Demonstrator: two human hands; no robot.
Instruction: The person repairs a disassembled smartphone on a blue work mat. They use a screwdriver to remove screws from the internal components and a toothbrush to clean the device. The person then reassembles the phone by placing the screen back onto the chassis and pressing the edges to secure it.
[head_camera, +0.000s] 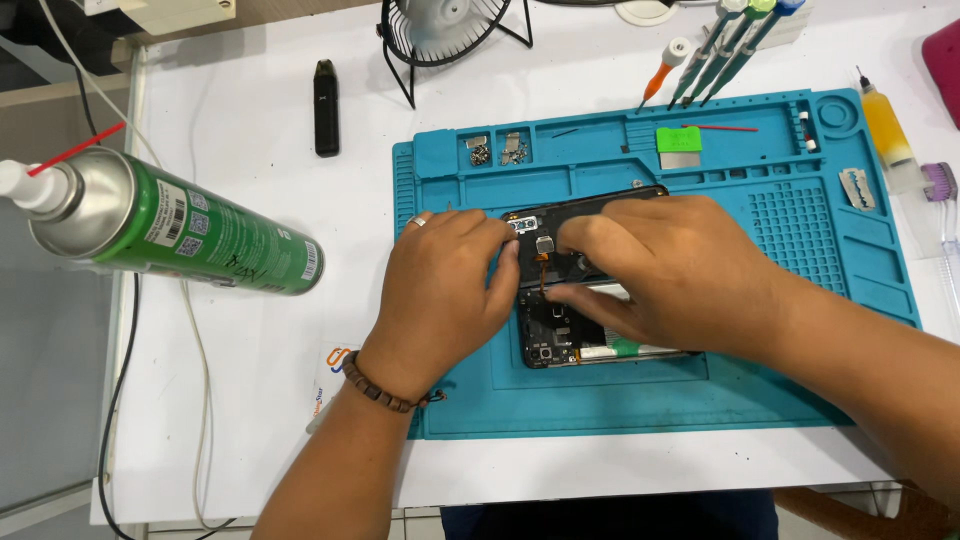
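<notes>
An opened black smartphone (560, 340) lies on a blue silicone repair mat (800, 300), its insides showing. Its black back part (590, 205) stands lifted behind it, joined by an orange flex cable (543, 272). My left hand (445, 295) grips the left side of the lifted part, a ring on one finger and a brown bead bracelet on the wrist. My right hand (665, 270) lies over the phone's middle, fingertips pinched at a small component near the cable. Most of the phone is hidden under both hands.
A green spray can (190, 230) with a red straw lies at the left. A black small device (326, 107), a desk fan (445, 35), several screwdrivers (720, 45), a yellow liquid bottle (885, 125), a blade (857, 188) and screws in mat trays (497, 150) surround the mat.
</notes>
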